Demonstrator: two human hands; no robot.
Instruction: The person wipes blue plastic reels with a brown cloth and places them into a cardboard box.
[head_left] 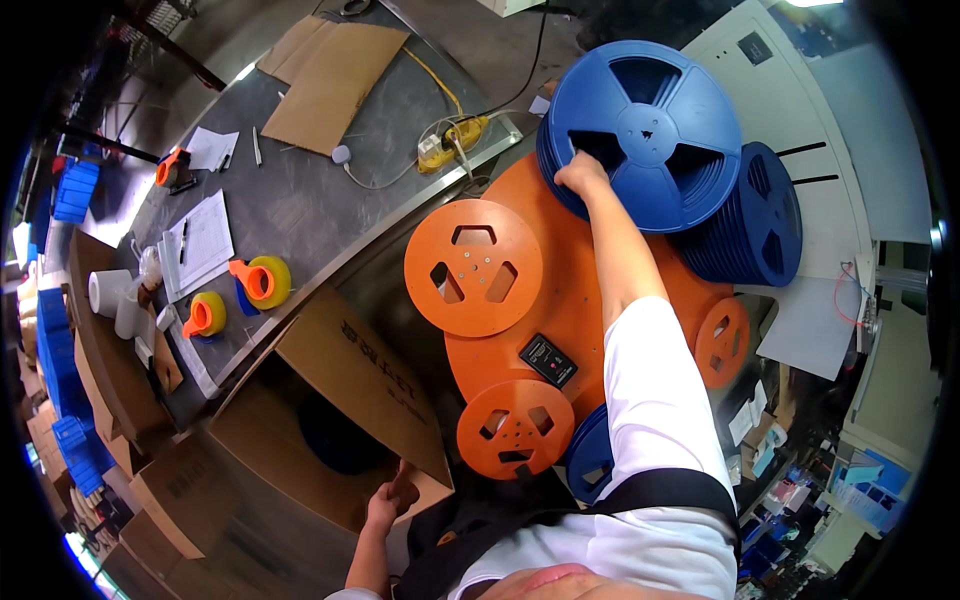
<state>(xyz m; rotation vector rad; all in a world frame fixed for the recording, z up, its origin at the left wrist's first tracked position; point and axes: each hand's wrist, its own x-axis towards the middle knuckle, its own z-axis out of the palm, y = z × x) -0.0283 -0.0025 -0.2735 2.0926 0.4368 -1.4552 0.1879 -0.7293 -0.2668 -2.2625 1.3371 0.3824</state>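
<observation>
A stack of large blue reels [645,135] stands on the far part of an orange machine table [500,350]. My right arm reaches out to it, and my right hand [583,172] is closed on the top reel's rim beside a cut-out, fingertips hidden inside the opening. Close to my body, my left hand [385,505] grips the edge of an open cardboard box [350,375]. Inside that box, a dark blue round thing, probably a reel [340,437], shows partly in shadow.
Orange discs [475,295] and a small black control box [548,360] sit on the machine. More blue reels [765,215] stand at right. The grey workbench [330,210] at left carries tape dispensers [262,281], papers [200,245], flat cardboard [335,85] and a yellow power strip [450,143].
</observation>
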